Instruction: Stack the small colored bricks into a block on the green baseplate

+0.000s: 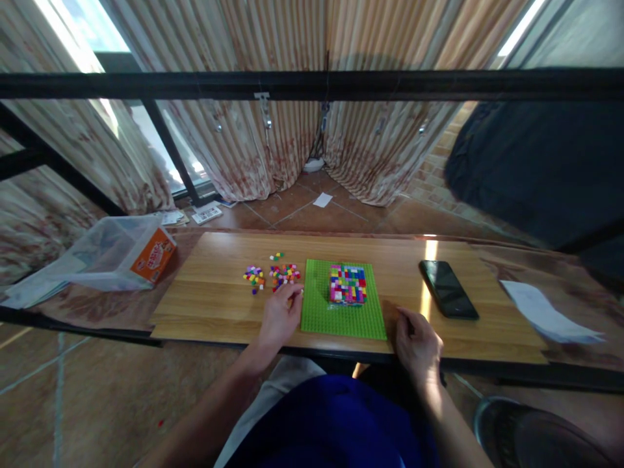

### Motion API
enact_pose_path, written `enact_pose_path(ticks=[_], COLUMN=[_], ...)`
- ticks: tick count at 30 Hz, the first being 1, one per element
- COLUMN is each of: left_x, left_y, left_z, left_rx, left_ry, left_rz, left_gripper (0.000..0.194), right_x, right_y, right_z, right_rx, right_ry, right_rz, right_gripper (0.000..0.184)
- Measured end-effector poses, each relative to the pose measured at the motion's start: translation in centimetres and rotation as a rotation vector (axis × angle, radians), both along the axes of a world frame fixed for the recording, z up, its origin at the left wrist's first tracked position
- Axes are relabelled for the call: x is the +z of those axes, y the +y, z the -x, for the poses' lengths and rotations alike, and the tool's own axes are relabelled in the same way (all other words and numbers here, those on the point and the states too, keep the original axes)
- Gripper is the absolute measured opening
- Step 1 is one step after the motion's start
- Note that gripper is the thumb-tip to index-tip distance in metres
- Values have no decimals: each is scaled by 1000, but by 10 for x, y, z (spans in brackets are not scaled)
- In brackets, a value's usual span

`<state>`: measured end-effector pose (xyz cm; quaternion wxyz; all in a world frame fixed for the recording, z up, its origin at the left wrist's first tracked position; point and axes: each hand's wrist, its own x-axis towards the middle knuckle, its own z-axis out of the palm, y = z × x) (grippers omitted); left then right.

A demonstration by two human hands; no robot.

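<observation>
A green studded baseplate [316, 312] lies on the wooden board. On its right half stands a square block built of many-coloured toy bricks [348, 285]. My left hand [283, 316] is at the plate's left edge, thumb and forefinger pinched together; whatever is between the fingertips is too small to make out. Just beyond that hand is a pile of loose bricks [284, 273], with a second pile [254, 275] left of it and a few bricks [276, 256] farther back. My right hand [418, 344] rests in a loose fist by the plate's right front corner, with nothing visible in it.
A black phone [448, 289] lies on the right of the wooden board [205, 292]. Left of the board sits a clear plastic box [114, 250] with an orange label. White paper [550, 312] lies off the right end. A dark metal bar [312, 84] crosses beyond.
</observation>
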<state>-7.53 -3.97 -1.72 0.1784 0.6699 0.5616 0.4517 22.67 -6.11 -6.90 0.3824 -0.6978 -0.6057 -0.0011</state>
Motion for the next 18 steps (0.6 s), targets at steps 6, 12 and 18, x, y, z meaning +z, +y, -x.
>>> enact_pose_path(ticks=[6, 12, 18], left_x=[-7, -9, -8], left_y=[-17, -12, -4], left_z=[27, 19, 15], left_rx=[90, 103, 110], left_ry=[150, 302, 433], left_rz=[87, 137, 167], left_gripper=[17, 19, 15], right_x=[3, 1, 2], right_y=[0, -1, -1], right_z=[1, 1, 2], right_rx=[11, 0, 1], right_ry=[-5, 28, 7], right_rz=[-47, -51, -62], right_gripper=[33, 32, 31])
